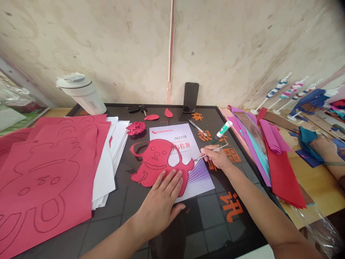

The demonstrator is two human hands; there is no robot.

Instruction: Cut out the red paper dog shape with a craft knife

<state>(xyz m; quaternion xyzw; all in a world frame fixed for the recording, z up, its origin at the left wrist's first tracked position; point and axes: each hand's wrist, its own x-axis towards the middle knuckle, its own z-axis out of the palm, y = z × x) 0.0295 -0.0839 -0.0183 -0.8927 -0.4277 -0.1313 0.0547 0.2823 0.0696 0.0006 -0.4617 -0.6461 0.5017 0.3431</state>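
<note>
A red dog-shaped cutout (153, 163) with dark outlines lies on a white and purple booklet (202, 180). My left hand (163, 201) rests flat on the lower part of the cutout, fingers spread. At the tail on the right, my right hand (215, 156) grips a thin metal tool (224, 146), its tip touching or just beside the tail. Just behind my right hand stands a glue bottle (224, 128) with a green and white label, and a clear pen (197, 127) lies nearby.
Red sheets with drawn outlines (54, 180) and white paper (104, 178) are at left. Behind are a white cup (82, 94), keys (137, 108), crumpled red paper (136, 128) and a phone (191, 97). Coloured paper (283, 172) lies right; another person's arm (327, 154) shows at the right edge.
</note>
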